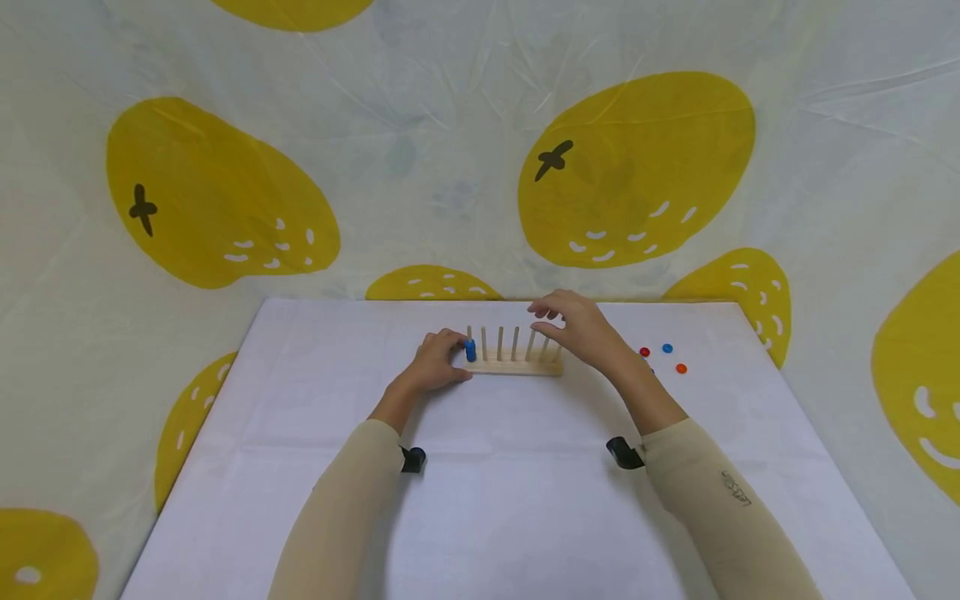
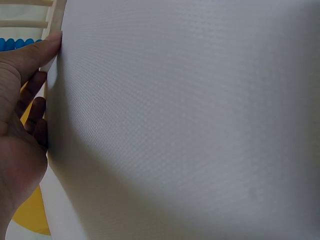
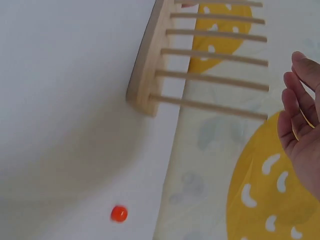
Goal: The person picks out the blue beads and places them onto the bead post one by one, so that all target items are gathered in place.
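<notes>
A pale wooden rack with a row of upright pegs [image 1: 517,367] stands near the far side of the table. Stacked blue beads [image 1: 470,350] sit on its leftmost peg; the left wrist view shows these blue beads [image 2: 17,44] side by side. My left hand [image 1: 433,364] grips the rack's left end, thumb at the front edge and the other fingers behind. Above the right-hand pegs hovers my right hand [image 1: 579,329], its fingers loosely bent and apart from the thumb. Nothing shows between them in the right wrist view, where the hand [image 3: 306,122] is beyond the peg tips.
Right of the rack lie a red bead [image 1: 644,352], a blue bead [image 1: 667,348] and an orange bead [image 1: 681,368]. Another dark bead is mostly hidden by the right forearm. A white cloth [image 1: 495,500] covers the table, and a patterned sheet [image 1: 442,192] hangs behind it.
</notes>
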### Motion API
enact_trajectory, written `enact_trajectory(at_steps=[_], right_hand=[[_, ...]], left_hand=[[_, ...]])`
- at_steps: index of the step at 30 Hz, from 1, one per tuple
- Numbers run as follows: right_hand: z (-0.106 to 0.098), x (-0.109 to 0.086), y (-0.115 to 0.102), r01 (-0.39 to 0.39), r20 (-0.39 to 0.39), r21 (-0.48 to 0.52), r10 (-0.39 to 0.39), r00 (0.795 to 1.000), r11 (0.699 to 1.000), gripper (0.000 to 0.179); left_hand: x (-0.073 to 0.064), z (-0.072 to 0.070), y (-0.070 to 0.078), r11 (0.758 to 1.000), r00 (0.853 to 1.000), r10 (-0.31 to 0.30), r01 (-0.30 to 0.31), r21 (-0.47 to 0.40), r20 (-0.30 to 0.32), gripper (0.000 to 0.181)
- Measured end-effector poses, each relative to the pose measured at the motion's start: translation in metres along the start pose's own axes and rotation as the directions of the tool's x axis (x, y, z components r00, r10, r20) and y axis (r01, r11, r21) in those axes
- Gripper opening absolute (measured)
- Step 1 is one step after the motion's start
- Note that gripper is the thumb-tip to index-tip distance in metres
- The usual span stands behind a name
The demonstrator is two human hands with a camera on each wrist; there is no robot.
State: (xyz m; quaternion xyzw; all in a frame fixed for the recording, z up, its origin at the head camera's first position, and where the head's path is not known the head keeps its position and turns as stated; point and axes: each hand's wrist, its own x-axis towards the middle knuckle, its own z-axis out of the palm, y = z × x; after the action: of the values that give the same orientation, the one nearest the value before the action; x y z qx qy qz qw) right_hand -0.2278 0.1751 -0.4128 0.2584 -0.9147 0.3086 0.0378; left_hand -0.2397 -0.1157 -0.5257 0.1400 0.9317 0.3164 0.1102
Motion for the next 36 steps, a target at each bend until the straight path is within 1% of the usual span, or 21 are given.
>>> enact_trajectory(at_steps=[4,8,12,15,19,23,26,30,36], right_hand=[[-0.008,-0.013,0.018,-0.004,-0.043,0.003,0.004,0.999,1.0,0.028],[-0.013,-0.031,0.04,-0.018,-0.095,0.005,0.018,0.995,1.0,0.026],[-0.017,-0.05,0.059,-0.063,-0.128,-0.015,0.061,0.99,0.998,0.027],[-0.02,-0.063,0.073,-0.11,-0.131,-0.05,0.102,0.986,0.993,0.029],[-0.024,-0.079,0.091,-0.19,-0.112,-0.089,0.18,0.977,0.978,0.032],[-0.027,-0.094,0.106,-0.278,-0.091,-0.094,0.27,0.959,0.956,0.035],[-0.029,-0.1,0.116,-0.331,-0.071,-0.083,0.326,0.943,0.94,0.036],[-0.03,-0.104,0.126,-0.376,-0.024,-0.091,0.376,0.927,0.922,0.038],[-0.022,-0.11,0.136,-0.419,0.036,-0.105,0.424,0.905,0.902,0.038]], left_hand=[[0.001,0.0,-0.002,1.0,1.0,0.003,-0.003,0.0,0.006,0.059],[0.001,0.001,-0.003,1.0,1.0,0.005,-0.005,-0.008,0.014,0.06],[0.001,0.001,-0.002,1.0,1.0,0.01,-0.01,-0.012,0.012,0.06],[0.001,0.0,-0.002,1.0,1.0,0.009,-0.009,-0.013,0.01,0.059],[0.0,0.0,-0.001,1.0,1.0,0.002,-0.001,-0.011,0.007,0.059],[0.0,0.001,-0.002,1.0,1.0,0.002,-0.002,-0.014,0.007,0.059],[0.001,0.002,-0.003,1.0,1.0,0.006,-0.006,-0.011,0.003,0.06],[0.001,0.001,-0.003,1.0,1.0,-0.003,0.003,-0.005,0.005,0.061],[0.0,0.0,-0.002,1.0,1.0,-0.005,0.005,-0.022,0.014,0.061]])
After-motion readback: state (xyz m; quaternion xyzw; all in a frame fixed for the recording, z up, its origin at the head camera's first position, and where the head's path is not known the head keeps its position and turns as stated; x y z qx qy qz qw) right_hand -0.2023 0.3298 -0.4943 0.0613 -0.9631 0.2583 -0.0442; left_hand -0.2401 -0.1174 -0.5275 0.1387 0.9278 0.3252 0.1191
